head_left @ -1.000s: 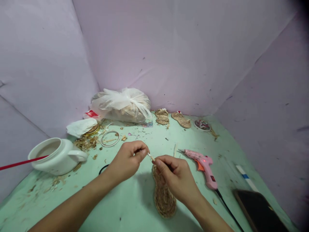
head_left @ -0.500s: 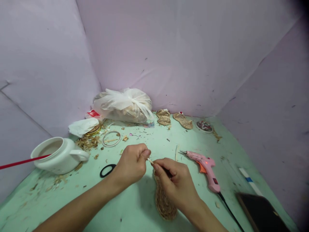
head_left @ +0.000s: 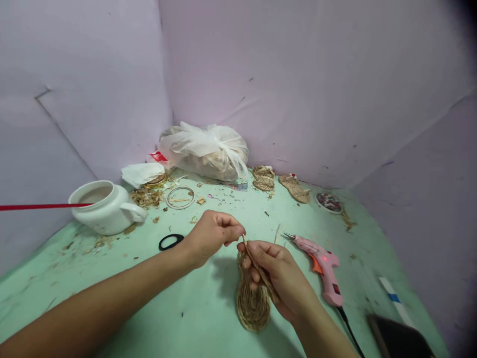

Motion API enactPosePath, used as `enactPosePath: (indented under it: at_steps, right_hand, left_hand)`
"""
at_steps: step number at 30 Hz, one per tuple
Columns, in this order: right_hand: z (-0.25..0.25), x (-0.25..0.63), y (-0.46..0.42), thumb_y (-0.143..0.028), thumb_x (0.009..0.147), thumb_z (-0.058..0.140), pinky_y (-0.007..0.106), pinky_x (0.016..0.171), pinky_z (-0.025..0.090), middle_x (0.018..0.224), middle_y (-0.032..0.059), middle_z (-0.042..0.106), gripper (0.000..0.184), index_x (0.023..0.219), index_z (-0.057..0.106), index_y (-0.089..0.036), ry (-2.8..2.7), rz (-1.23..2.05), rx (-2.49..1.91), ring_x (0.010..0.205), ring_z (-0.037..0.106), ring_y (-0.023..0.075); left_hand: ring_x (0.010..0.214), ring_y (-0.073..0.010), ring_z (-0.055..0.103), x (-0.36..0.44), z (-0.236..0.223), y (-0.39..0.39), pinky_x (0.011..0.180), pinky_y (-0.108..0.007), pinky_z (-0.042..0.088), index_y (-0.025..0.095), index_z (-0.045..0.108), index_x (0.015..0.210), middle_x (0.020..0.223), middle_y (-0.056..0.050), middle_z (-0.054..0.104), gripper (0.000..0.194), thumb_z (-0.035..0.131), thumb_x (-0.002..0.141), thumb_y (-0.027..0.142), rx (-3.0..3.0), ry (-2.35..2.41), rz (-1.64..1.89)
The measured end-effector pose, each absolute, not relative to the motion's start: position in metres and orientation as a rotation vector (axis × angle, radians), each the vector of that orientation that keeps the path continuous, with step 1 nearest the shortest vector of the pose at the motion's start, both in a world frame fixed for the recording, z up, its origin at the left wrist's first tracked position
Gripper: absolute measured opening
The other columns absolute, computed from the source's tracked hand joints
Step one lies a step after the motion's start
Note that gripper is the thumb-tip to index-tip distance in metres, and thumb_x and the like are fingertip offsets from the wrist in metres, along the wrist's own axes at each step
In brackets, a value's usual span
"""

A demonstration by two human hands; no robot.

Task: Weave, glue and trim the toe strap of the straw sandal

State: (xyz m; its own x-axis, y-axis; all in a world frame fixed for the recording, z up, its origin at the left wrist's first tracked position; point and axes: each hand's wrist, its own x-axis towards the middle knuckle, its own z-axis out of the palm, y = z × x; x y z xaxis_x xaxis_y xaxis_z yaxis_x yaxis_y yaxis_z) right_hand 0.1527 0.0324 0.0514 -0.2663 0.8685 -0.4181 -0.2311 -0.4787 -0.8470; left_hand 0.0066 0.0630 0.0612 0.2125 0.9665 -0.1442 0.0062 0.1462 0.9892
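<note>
My left hand pinches the pale tip of a thin twisted fibre strip between thumb and forefinger. Close beside it, my right hand has its fingers closed round the same strip, which runs down across the palm. Below the right fingers is a small shoe sole of coiled brown fibre, its narrow upper part partly covered; whether it hangs from the strip or rests on the table I cannot tell. To the right, a pink glue gun lies with its red light on and its nozzle towards my hands.
A white pot with a red stick stands left. Black scissors handles lie by my left forearm. Behind are a white plastic bag, small woven sandals and a bead dish. A dark flat object lies front right.
The camera view has shifted, so the surroundings sit differently. My right hand has turned, showing more of the strip along its palm and more of the sole. Both hands still hold the strip.
</note>
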Motion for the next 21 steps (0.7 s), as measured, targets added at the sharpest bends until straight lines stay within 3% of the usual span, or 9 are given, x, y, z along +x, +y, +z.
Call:
enactPosePath:
  at_steps: [4,9,12,15,17,19,21]
  right_hand:
    - [0.052,0.165,0.038,-0.047,0.063,0.069,0.020,0.039,0.039,0.060,0.0006,0.059,0.037,0.073,0.068,-0.012,-1.016,1.792,-1.261,0.041,0.043,0.0057]
    - [0.056,0.195,0.052,-0.044,0.063,0.067,0.024,0.048,0.045,0.069,0.0009,0.063,0.033,0.080,0.068,-0.016,-1.036,1.280,-1.404,0.046,0.047,0.0070]
    - [0.053,0.203,0.056,-0.040,0.066,0.064,0.025,0.049,0.044,0.069,0.0016,0.064,0.030,0.083,0.068,-0.016,-1.115,1.161,-1.461,0.046,0.048,0.0079]
    - [0.047,0.203,0.058,-0.035,0.070,0.060,0.027,0.053,0.044,0.070,0.0031,0.066,0.026,0.086,0.068,-0.017,-1.286,0.944,-1.593,0.052,0.053,0.0114]
    - [0.044,0.204,0.056,-0.034,0.072,0.057,0.029,0.055,0.044,0.070,0.0039,0.067,0.024,0.085,0.069,-0.018,-1.389,0.798,-1.668,0.057,0.057,0.0147]
    - [0.039,0.207,0.051,-0.033,0.073,0.056,0.030,0.057,0.044,0.070,0.0043,0.069,0.021,0.080,0.069,-0.018,-1.485,0.699,-1.715,0.062,0.060,0.0172]
    - [0.033,0.211,0.041,-0.032,0.073,0.055,0.031,0.059,0.045,0.072,0.0042,0.070,0.018,0.075,0.068,-0.019,-1.564,0.656,-1.752,0.065,0.061,0.0189]
  left_hand:
    - [0.046,-0.0067,0.036,0.000,0.057,0.072,0.048,-0.022,0.029,0.014,0.056,0.052,0.046,0.004,0.045,0.015,0.062,0.056,0.027,1.113,1.258,1.121]
    - [0.042,-0.0037,0.036,-0.025,0.044,0.114,0.050,-0.022,0.036,0.013,0.056,0.068,0.060,0.001,0.054,0.009,0.052,0.063,0.020,1.011,1.454,1.248]
    - [0.045,-0.0068,0.045,-0.033,0.035,0.129,0.051,-0.024,0.040,0.010,0.058,0.096,0.066,-0.003,0.060,0.034,0.052,0.063,0.015,1.049,1.548,1.150]
    - [0.045,-0.0100,0.048,-0.035,0.035,0.127,0.047,-0.024,0.038,0.013,0.049,0.120,0.071,-0.003,0.064,0.057,0.057,0.064,0.019,1.187,1.656,1.068]
    - [0.046,-0.0110,0.048,-0.033,0.042,0.119,0.046,-0.024,0.035,0.018,0.055,0.114,0.069,-0.001,0.064,0.051,0.059,0.063,0.022,1.316,1.724,1.039]
    - [0.052,-0.0126,0.051,-0.027,0.049,0.108,0.051,-0.025,0.036,0.018,0.067,0.083,0.066,-0.001,0.063,0.022,0.060,0.062,0.023,1.482,1.745,0.982]
    - [0.058,-0.0145,0.054,-0.018,0.053,0.095,0.057,-0.026,0.038,0.019,0.065,0.062,0.062,-0.001,0.063,0.009,0.056,0.065,0.022,1.811,1.680,0.756]
